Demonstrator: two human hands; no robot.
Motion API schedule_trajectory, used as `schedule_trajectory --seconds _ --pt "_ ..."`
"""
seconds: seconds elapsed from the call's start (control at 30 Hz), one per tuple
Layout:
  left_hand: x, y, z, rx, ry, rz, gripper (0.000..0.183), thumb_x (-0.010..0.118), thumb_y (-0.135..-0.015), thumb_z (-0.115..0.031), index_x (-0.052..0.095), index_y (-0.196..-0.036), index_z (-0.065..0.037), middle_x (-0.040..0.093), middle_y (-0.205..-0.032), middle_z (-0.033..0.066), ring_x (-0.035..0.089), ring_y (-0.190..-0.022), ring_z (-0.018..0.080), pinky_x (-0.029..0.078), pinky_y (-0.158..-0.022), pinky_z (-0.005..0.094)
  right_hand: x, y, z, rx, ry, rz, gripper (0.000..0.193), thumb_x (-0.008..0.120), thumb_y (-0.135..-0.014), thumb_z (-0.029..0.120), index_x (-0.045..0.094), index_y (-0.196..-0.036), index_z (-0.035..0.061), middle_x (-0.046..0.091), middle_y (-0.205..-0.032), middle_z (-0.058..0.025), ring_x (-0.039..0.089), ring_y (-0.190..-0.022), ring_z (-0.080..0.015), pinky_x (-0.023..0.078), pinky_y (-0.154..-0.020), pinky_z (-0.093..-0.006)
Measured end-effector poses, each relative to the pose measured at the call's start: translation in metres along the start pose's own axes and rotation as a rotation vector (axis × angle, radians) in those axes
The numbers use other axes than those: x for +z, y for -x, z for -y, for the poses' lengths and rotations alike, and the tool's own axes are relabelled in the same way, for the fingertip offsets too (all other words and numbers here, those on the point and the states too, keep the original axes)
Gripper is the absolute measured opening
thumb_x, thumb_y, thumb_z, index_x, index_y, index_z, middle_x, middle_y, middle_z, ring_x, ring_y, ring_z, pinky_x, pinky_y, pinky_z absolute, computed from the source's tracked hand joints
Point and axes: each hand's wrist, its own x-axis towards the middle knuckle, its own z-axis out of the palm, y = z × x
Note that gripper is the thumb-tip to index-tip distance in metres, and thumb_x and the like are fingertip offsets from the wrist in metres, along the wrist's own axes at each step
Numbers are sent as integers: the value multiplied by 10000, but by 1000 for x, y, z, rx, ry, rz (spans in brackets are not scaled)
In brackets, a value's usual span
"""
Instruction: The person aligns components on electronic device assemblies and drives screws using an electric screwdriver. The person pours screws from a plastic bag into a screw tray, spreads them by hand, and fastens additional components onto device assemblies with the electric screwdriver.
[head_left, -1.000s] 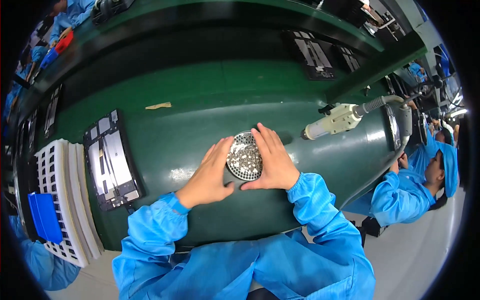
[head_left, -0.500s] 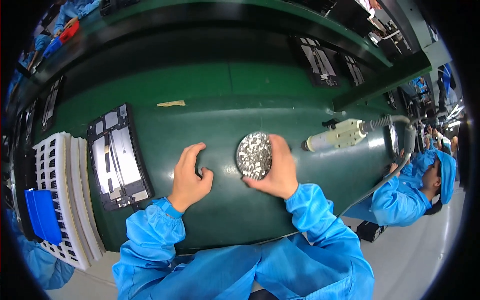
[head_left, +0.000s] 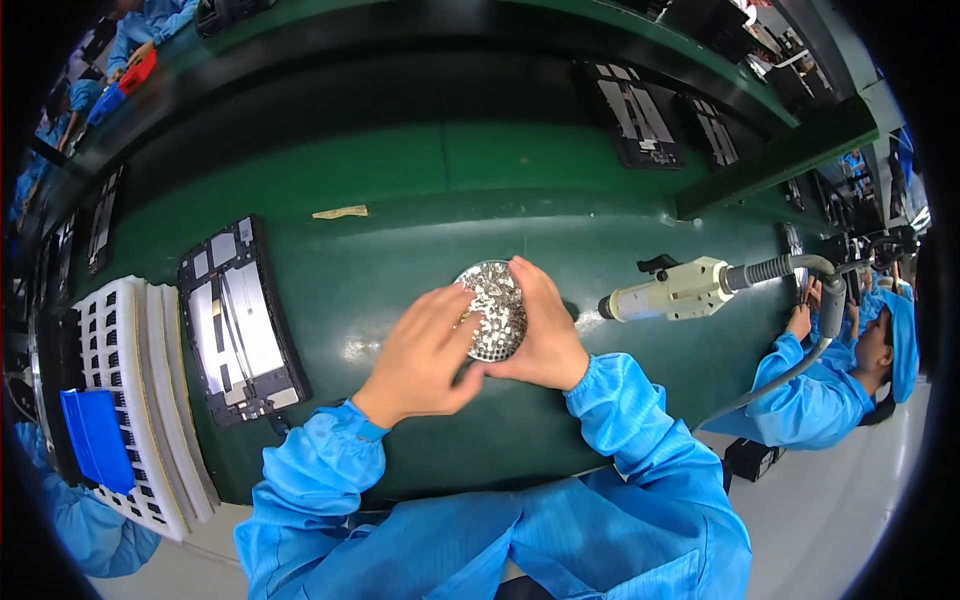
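Observation:
A round, shallow dish (head_left: 494, 335) full of small shiny metal pieces, too small to name, is at the middle of the green bench. Its lower part shows a pattern of small holes. My right hand (head_left: 548, 335) grips the dish by its right side, fingers along the far right rim and thumb at the near edge. Over the left part of the dish reaches my left hand (head_left: 425, 350), fingers extended with the tips among the metal pieces and the thumb held apart below. Whether those fingertips pinch a piece cannot be seen.
A cream powered hand tool (head_left: 670, 290) with a grey hose lies at right. On the left are an opened tablet-like device (head_left: 235, 325) and stacked white foam trays (head_left: 110, 345) with a blue piece (head_left: 98, 440) on them. Past a green beam (head_left: 780, 160), a co-worker (head_left: 840, 355) sits.
My left hand has moved right from beside the dish onto its contents. My right hand still holds the dish, which has shifted slightly left. The view has tilted a little.

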Motion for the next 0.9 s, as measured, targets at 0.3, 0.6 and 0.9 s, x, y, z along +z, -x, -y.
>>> schedule_trajectory --seconds 0.3,0.6,0.9 --pt "31 -14 -12 74 -229 349 819 598 -777 -548 468 -1279 86 384 -1377 300 332 -1321 421 238 -1108 493 -31 0 -24 -13 -337 279 1277 895 -532 197 52 -1472 6 322 -1439 -268 357 -1323 -409 337 -1079 -421" --pt "27 -19 -24 28 -320 399 829 661 -723 -513 481 -1281 72 384 -1387 278 304 -1335 429 235 -1107 512 -41 -1 -30 -4 -433 362 1280 859 -576 97 -34 -1493 109 301 -1479 -226 372 -1330 -389 341 -1081 -416" --pt "29 -7 -38 86 -188 463 772 669 -746 -446 470 -1267 89 404 -1362 274 320 -1319 444 260 -1095 511 -40 0 -32 -50 -429 336 1238 851 -598 107 -3 -1494 109 332 -1459 -235 405 -1306 -393 366 -1059 -412"
